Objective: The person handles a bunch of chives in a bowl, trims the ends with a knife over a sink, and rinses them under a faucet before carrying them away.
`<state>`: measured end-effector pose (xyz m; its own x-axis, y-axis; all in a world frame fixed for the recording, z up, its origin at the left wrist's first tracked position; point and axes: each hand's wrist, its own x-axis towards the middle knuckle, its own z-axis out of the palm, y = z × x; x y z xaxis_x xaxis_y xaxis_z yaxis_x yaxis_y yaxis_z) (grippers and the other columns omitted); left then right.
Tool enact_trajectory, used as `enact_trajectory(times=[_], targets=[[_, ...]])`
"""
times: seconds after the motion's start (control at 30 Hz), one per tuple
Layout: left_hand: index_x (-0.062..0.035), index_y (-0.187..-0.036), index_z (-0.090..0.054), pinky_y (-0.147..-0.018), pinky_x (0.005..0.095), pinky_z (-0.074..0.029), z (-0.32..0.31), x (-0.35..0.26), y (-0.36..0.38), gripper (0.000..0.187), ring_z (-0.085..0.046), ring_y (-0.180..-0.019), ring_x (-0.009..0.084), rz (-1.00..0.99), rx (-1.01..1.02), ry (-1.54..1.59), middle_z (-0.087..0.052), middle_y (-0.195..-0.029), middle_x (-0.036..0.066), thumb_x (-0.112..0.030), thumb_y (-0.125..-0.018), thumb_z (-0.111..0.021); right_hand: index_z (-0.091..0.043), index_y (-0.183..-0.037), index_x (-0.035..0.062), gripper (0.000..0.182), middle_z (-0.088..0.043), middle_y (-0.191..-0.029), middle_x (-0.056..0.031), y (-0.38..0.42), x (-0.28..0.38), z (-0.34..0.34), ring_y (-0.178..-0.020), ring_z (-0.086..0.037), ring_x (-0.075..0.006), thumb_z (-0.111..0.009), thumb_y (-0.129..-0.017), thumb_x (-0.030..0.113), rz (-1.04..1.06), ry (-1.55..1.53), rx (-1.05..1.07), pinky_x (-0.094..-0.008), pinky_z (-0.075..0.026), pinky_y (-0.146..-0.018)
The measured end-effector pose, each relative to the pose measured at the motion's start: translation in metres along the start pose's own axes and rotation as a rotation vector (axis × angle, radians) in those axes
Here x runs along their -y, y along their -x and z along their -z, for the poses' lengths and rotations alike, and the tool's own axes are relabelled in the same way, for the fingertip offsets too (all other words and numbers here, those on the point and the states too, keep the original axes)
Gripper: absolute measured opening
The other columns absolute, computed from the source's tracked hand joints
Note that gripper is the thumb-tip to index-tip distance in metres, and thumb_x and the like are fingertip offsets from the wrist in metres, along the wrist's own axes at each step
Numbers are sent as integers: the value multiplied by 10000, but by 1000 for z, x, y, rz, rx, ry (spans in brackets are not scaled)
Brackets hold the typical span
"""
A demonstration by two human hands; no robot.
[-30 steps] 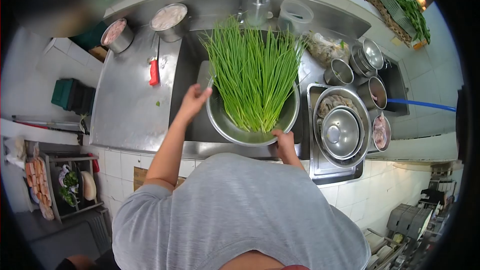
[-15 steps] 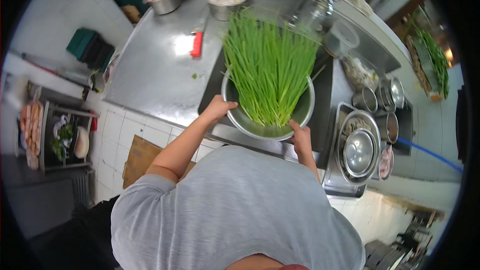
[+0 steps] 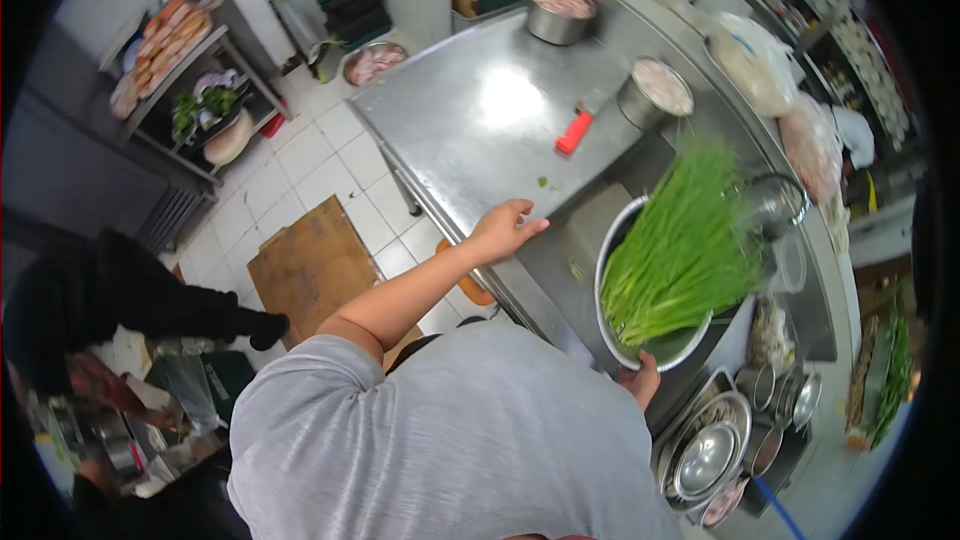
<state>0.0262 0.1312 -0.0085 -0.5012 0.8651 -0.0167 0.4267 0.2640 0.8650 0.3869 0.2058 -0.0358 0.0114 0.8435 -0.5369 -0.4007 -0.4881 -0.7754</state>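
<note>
A steel bowl (image 3: 601, 290) sits in the sink at the counter, piled with long green chives (image 3: 680, 240) whose leaf ends lean out over the far rim. My right hand (image 3: 642, 376) grips the bowl's near rim, thumb on the inside and fingers below. Away from the bowl, my left hand (image 3: 507, 232) hovers by the counter's front edge, fingers apart and holding nothing. Beyond it on the steel counter (image 3: 450, 130) lies a red handle (image 3: 573, 132), with a small green scrap (image 3: 542, 182) nearby.
Two steel pots (image 3: 560, 15) of pale food stand at the back. Nested steel bowls (image 3: 706, 460) and small pots are at my right. A faucet (image 3: 785, 185) arches behind the chives. Cardboard (image 3: 310, 260) covers floor tiles; a person in dark clothes (image 3: 130, 290) is at left.
My left hand has let go of the bowl's rim and moved left, opening. My view has turned left, so the counter and bowl appear shifted and rotated. My right hand still holds the rim.
</note>
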Motion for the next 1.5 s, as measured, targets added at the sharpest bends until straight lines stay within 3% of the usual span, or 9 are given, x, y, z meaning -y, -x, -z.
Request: enact_trajectory(times=[0.13, 0.23, 0.33, 0.5, 0.6, 0.87, 0.9, 1.13, 1.5], targets=[[23, -1034, -575, -708, 319, -481, 10, 8, 12, 403, -606, -812, 239, 10, -164, 8, -591, -979, 185, -299, -798, -624, -530, -950, -63, 236, -582, -879, -122, -9, 6, 17, -737, -610, -244, -547, -736, 34, -55, 225, -91, -375, -528, -585], [15, -993, -586, -671, 306, -481, 1, 6, 38, 355, -607, -782, 226, 6, -283, 9, -597, -934, 163, -282, -800, -620, -525, -956, -83, 254, -579, -883, -126, -16, 6, 27, -735, -608, -247, -548, -734, 38, 12, 337, 23, -389, -526, -579], [8, -971, -589, -645, 290, -478, -6, 10, 71, 309, -603, -745, 214, 3, -344, -2, -593, -926, 150, -244, -796, -624, -526, -970, -91, 269, -577, -913, -138, -19, 9, 14, -770, -605, -246, -548, -735, 38, 9, 339, 90, -364, -517, -609], [-8, -984, -543, -717, 341, -458, -4, 24, 126, 263, -546, -860, 268, 38, -487, -28, -538, -946, 142, -180, -793, -597, -515, -1015, -86, 303, -569, -953, -142, -23, -3, -28, -807, -595, -240, -548, -744, 43, -106, 215, 221, -335, -499, -660], [-32, -1041, -527, -636, 280, -468, 1, 37, 151, 293, -548, -794, 199, 67, -742, -119, -509, -975, 108, -146, -788, -622, -500, -1043, -88, 324, -563, -968, -139, -11, -10, -59, -812, -590, -242, -542, -748, 40, -97, 199, 289, -344, -498, -669], [-50, -1148, -435, -700, 302, -453, 25, 41, 195, 441, -473, -960, 239, 154, -1109, -155, -421, -1133, 130, -51, -744, -610, -480, -1077, -80, 353, -557, -987, -132, 11, -16, -112, -822, -589, -242, -533, -749, 39, -84, 200, 421, -344, -503, -669], [-42, -1170, -413, -776, 353, -440, 31, 38, 201, 467, -434, -1034, 296, 188, -1098, -113, -398, -1169, 159, -55, -740, -596, -481, -1082, -60, 357, -557, -979, -127, 11, -19, -116, -808, -588, -241, -537, -746, 47, -94, 213, 441, -344, -500, -651], [-25, -1174, -408, -871, 382, -370, 93, 53, 218, 471, -386, -1091, 321, 173, -1295, -317, -378, -1207, 168, -62, -742, -593, -482, -1062, -51, 372, -557, -956, -123, 26, -47, -169, -776, -583, -235, -566, -728, 88, -110, 307, 505, -360, -487, -575], [-12, -1177, -416, -832, 366, -387, 152, 68, 224, 471, -373, -1096, 311, 143, -1303, -360, -364, -1220, 173, -73, -745, -593, -531, -970, -38, 265, -592, -876, -139, 29, -110, -263, -687, -590, -232, -557, -748, 106, -70, 378, 555, -332, -486, -487]])
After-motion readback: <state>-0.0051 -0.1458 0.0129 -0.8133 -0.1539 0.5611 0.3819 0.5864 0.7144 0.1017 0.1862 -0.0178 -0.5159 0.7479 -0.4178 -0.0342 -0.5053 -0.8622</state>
